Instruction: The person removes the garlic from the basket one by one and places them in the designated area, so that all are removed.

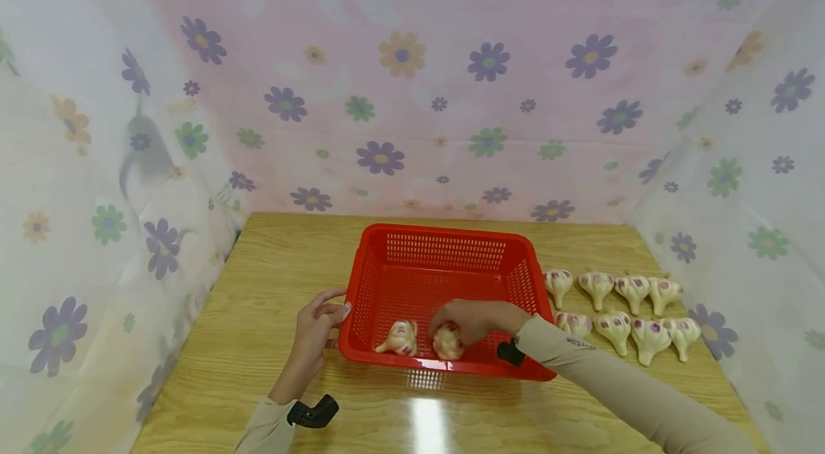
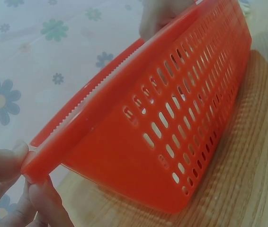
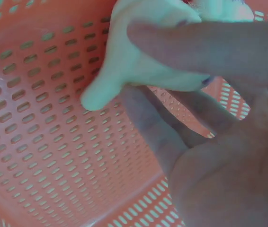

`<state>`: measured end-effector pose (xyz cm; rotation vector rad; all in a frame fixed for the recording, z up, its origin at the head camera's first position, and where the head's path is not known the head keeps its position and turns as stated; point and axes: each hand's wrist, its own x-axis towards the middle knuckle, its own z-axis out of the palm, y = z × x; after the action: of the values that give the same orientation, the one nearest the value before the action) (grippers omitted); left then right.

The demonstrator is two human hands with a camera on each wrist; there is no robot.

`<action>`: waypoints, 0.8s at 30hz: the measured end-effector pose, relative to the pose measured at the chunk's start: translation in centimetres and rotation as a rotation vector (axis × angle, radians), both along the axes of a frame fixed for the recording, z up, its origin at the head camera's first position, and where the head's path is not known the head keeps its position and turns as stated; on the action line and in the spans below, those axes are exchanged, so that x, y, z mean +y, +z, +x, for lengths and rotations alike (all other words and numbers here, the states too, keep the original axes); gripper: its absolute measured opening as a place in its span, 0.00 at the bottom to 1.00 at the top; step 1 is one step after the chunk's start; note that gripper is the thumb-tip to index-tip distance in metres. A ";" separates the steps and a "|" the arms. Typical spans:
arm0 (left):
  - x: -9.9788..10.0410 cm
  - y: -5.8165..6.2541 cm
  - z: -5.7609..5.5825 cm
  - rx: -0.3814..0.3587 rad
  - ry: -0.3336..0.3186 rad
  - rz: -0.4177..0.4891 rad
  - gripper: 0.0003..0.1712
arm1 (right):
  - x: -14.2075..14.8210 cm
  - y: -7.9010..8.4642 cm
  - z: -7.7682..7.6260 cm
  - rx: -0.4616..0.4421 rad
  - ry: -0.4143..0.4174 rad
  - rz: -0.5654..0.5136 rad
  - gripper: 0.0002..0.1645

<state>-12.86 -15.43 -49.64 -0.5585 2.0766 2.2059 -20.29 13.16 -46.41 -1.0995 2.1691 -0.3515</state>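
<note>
A red plastic basket (image 1: 445,366) with slotted walls stands on the wooden table. At its left rim my left hand (image 1: 314,332) pinches the edge, thumb on top and fingers below, as the left wrist view shows. My right hand (image 1: 469,319) reaches inside and holds a garlic bulb (image 1: 448,341) between thumb and fingers. In the right wrist view the held bulb's pale stem (image 3: 98,94) points away from the palm, over the slotted floor. Another garlic bulb (image 1: 401,338) lies in the basket's near left part, its stem to the left.
To the right of the basket, several garlic bulbs (image 1: 651,338) lie in two rows on the wooden table (image 1: 283,261). Flowered cloth (image 1: 445,103) hangs behind the table and along both sides. My right forearm crosses the basket's near right corner.
</note>
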 end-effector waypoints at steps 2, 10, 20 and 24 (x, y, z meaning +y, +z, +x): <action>0.0 0.0 0.0 0.005 -0.001 0.003 0.20 | 0.2 -0.1 -0.1 -0.025 -0.023 0.012 0.33; 0.0 0.5 0.1 -0.008 -0.012 0.016 0.21 | 0.6 0.0 -0.3 -0.042 -0.021 0.024 0.29; -0.1 0.5 0.1 -0.014 -0.018 0.030 0.22 | 2.1 0.7 -1.0 -0.110 -0.117 -0.122 0.27; 0.0 0.3 0.2 -0.001 -0.007 0.023 0.21 | 2.9 1.6 -1.0 -0.114 -0.168 -0.173 0.28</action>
<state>-12.70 -15.42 -49.32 -0.5497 2.0476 2.2224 -21.32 16.05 -44.79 -0.9645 2.1658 -0.6720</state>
